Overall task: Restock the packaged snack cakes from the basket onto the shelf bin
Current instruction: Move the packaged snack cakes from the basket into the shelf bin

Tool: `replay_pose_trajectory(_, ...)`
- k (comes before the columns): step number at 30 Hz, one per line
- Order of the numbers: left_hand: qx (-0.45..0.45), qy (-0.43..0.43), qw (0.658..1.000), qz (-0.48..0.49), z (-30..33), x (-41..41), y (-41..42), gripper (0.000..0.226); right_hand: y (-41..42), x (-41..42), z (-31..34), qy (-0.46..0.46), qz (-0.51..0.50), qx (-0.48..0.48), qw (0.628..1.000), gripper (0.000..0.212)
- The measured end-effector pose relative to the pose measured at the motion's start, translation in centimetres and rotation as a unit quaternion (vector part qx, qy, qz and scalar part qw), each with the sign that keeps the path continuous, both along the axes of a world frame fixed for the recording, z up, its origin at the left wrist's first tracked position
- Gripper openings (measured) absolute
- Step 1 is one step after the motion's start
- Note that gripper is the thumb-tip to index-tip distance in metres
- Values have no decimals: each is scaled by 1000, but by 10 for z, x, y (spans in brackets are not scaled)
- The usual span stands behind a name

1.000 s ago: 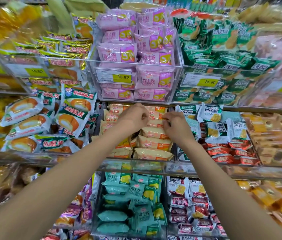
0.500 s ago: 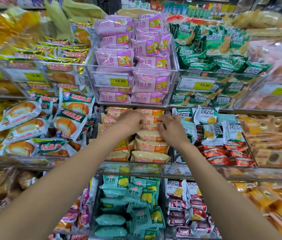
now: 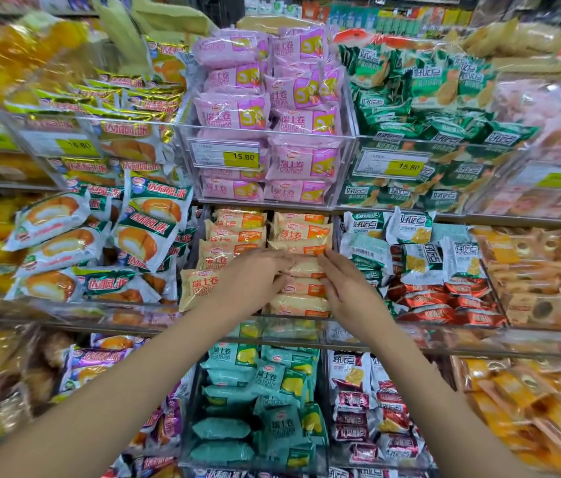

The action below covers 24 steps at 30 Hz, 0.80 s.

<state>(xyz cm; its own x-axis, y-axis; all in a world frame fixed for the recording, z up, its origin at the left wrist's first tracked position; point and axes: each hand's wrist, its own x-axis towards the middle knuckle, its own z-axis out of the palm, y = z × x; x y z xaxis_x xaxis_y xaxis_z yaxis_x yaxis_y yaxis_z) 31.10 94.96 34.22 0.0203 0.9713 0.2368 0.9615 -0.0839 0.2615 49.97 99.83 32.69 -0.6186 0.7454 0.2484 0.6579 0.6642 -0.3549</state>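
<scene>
Orange-and-cream packaged snack cakes fill the middle clear shelf bin in two stacks. My left hand lies with straight fingers across the packs at the centre of the bin, fingertips reaching right. My right hand rests flat against the right stack, fingers straight and pointing up-left. One cake pack sits between the two hands' fingertips. Neither hand curls round a pack. The basket is out of view.
Pink cake packs fill the bin above, with a 15.80 price tag. Teal packs lie in the bin below. Green-and-white pie packs stand at left, green and red cracker packs at right.
Both hands have dropped lower in the bin and uncurled, from pinching packs near the top of the stacks to lying flat on the lower packs.
</scene>
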Motion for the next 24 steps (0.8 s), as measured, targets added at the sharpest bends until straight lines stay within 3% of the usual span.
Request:
replay_pose_trajectory(5,2,-2,1000,-9,5,4,-1,35,2,-1,1,5,-13,29,999,40)
replay_pose_trajectory(8,29,-56,998,23,19,3,11,27,10,-9,13,56,-41,55,996,33)
replay_pose_trajectory(10,-22,-54,996,68,27,3,24,34,22,-19,25,73,-61,50,994,35)
replay_pose_trajectory(12,-90,-23,990,106,32,4,35,39,38,-28,35,78,-93,23,992,37)
replay_pose_trajectory(17,-137,41,979,146,39,1,48,38,78,-45,53,41,-134,-89,986,30)
replay_pose_trajectory(21,-120,-1,990,73,40,-3,48,39,91,-46,57,118,-79,-204,969,26)
replay_pose_trajectory(24,-108,8,994,24,44,-5,47,38,99,-41,59,104,-25,-197,975,21)
